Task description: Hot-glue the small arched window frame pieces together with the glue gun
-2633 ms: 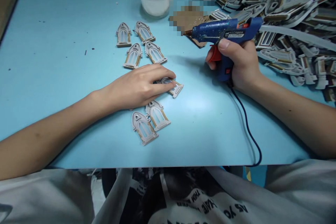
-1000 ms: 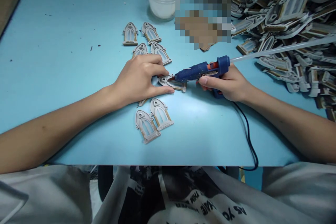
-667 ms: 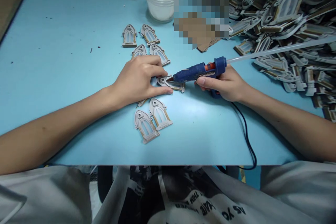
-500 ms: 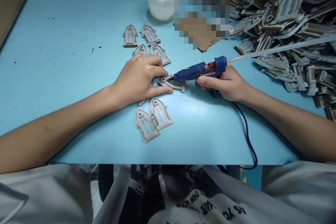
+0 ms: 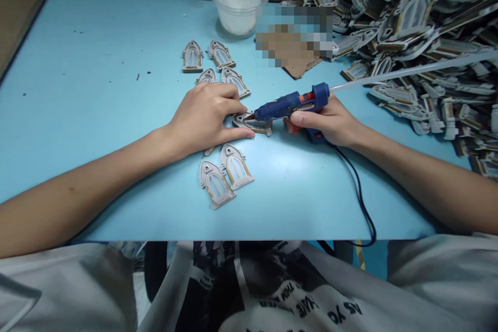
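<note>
Between the thumb and fingers of my left hand (image 5: 208,116) lies a small arched window piece (image 5: 261,126), held down flat on the table with its arch toward the palm. My right hand (image 5: 330,120) is wrapped round a blue glue gun (image 5: 278,107), with a long clear glue stick (image 5: 389,77) poking out of its back. The nozzle is over the arch end of the piece; whether it touches cannot be made out. Behind my left hand are several more window pieces (image 5: 192,57), and two others (image 5: 237,166) overlap in front of it. One is partly hidden under the hand.
A clear plastic tub (image 5: 240,4) with white stuff inside stands at the back. Right of it is a torn cardboard piece (image 5: 298,57), partly pixelated. A big heap of window pieces (image 5: 416,36) fills the right side. The black cord (image 5: 360,192) hangs over the blue table's (image 5: 128,207) front edge.
The whole view has shifted slightly. The glue gun's nozzle sits a little further toward the arch end of the piece, while my left hand keeps its hold.
</note>
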`<act>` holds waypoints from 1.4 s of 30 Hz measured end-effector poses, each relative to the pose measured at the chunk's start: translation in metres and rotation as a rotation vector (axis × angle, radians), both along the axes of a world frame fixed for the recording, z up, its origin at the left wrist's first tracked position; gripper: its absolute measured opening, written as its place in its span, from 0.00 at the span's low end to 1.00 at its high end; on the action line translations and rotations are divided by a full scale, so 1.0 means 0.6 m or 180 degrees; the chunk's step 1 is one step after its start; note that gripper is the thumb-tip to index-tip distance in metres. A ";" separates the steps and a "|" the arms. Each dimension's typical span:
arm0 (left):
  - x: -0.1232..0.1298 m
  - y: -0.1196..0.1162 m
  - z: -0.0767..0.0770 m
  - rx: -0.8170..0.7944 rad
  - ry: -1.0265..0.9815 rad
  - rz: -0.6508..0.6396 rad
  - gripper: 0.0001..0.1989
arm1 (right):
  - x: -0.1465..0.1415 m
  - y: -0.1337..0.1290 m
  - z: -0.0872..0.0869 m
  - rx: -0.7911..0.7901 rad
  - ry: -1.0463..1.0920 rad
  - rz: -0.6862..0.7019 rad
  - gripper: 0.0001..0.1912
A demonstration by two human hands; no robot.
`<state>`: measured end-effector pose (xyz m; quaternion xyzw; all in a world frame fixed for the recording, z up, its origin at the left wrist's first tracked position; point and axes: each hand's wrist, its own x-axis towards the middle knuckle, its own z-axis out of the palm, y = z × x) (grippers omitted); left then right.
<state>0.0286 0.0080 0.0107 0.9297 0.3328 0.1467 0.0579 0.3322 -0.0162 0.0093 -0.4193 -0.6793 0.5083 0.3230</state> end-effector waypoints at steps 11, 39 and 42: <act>-0.082 0.081 0.086 -0.1216 -0.0439 -0.1072 0.22 | -0.002 -0.016 -0.014 0.0324 0.0454 0.0455 0.25; -0.051 0.039 0.012 -0.0723 -0.0049 -0.0555 0.30 | -0.016 -0.025 -0.001 0.0626 -0.0884 0.0046 0.33; -0.056 0.043 0.008 -0.0588 -0.0003 -0.0649 0.32 | -0.015 -0.025 -0.003 0.0584 -0.0929 0.0045 0.34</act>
